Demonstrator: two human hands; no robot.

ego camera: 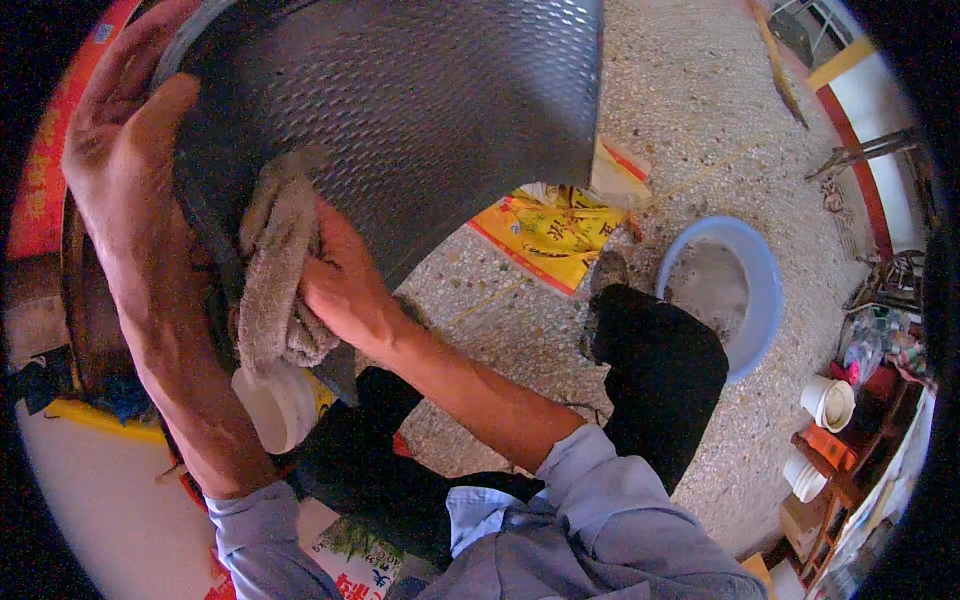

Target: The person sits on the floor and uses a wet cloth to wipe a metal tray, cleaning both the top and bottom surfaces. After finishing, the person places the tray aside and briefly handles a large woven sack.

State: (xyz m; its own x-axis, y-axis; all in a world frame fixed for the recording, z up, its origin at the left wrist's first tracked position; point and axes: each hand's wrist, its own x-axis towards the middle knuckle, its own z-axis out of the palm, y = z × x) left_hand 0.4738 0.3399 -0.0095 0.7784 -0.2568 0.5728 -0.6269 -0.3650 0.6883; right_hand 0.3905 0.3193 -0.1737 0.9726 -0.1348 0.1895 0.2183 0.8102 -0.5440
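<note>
A large dark sheet with a raised, dimpled pattern [420,97] fills the upper left and middle of the view, tilted in front of me. My left hand [142,120] grips its rim at the upper left, thumb over the near face. In my right hand [341,274] is a bunched grey-brown cloth [277,277], pressed against the sheet's lower left part. The cloth's lower end hangs down over a white tub [277,409]. What lies behind the sheet is hidden.
A blue basin of murky water [772,300] stands on the speckled floor beside my knee. A yellow printed bag [555,232] lies near my foot. White buckets [827,403] and a wooden rack [847,487] are at the right. A printed sack [360,559] lies at the bottom.
</note>
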